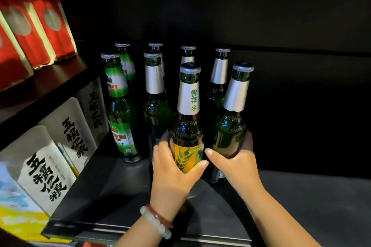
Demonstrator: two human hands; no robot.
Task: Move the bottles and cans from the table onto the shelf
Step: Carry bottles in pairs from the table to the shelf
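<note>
- Green glass bottle w/ wheat label (pixel 187 126): my left hand (pixel 172 174) wraps its lower body, thumb across label.
- Right hand (pixel 239 164) curls round 2nd bottle (pixel 230 126), just right of wheat-label one, nearly touching.
- Both upright on dark shelf (pixel 112 190).
- Six more bottles (pixel 154 94) behind/left of wheat-label one.
- White boxes (pixel 74 126) further left.

Glossy green glass is seen on the bottles (pixel 185 126); silvery foil on necks, crimped metal caps (pixel 190 68). Shelf (pixel 112 186) is finished matt dark. Matt paper cartons (pixel 46 172) are noted; beaded bracelet (pixel 156 221) smooth, polished.
</note>
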